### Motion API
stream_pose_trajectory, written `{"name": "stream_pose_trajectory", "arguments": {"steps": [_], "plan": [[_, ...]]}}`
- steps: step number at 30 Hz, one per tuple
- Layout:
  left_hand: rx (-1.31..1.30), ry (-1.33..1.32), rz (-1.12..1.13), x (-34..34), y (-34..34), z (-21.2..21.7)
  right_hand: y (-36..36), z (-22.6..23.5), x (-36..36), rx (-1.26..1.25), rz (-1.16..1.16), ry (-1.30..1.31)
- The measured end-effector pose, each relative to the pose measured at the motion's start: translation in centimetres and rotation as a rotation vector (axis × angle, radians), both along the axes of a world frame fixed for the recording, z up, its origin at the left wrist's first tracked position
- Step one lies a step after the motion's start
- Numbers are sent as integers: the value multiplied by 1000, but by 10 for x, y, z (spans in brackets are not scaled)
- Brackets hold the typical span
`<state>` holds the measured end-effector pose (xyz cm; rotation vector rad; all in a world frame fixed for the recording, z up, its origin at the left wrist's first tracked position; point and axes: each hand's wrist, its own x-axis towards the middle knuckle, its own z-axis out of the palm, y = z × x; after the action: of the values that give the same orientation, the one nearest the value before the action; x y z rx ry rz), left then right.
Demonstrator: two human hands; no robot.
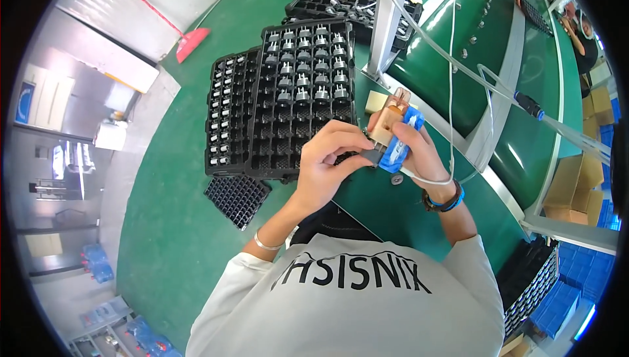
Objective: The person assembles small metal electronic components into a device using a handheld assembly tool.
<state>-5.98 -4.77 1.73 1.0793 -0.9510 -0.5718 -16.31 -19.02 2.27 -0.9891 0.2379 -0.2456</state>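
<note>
My right hand [422,154] is wrapped round a hand-held device [398,142] with a beige body, a clear tip and blue wrapping. A white cable runs from near that hand. The left hand [329,154] pinches a small dark grey part [373,154] against the device's near left side; fingers partly hide it, so its exact kind is unclear. Just left of the hands lies a black compartment tray [350,55] with rows of grey pronged plugs in its far part. A second black tray [239,160] beside it holds small white-and-metal pieces.
A small black grid tray [237,201] lies nearer me. A white metal post [386,22] rises beyond the tray. Cables and an air hose [528,104] hang on the right. A green conveyor [481,42] carries small parts; co-workers' arms reach in at the far side. Cardboard boxes [573,186] stand right.
</note>
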Motion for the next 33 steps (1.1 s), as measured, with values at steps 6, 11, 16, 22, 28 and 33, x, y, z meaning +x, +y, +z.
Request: {"name": "stream_pose_trajectory", "arguments": {"steps": [6,11,16,22,28,33], "plan": [[155,-173,194,11,-4,7,-16,-29,-2,-154,-134,12],[413,-777,579,145,-11,-3,-79,-97,12,-680,-466,7],[692,-1219,549,224,-12,-37,-76,-119,17,-1107,-459,325],[726,-1271,494,224,-28,-28,-68,-112,18,-1326,-581,268],[682,-1176,454,228,-25,-23,-71,-112,16,-1277,-527,196],[592,-531,358,209,-17,-6,-69,-110,21,-1300,-514,275]]}}
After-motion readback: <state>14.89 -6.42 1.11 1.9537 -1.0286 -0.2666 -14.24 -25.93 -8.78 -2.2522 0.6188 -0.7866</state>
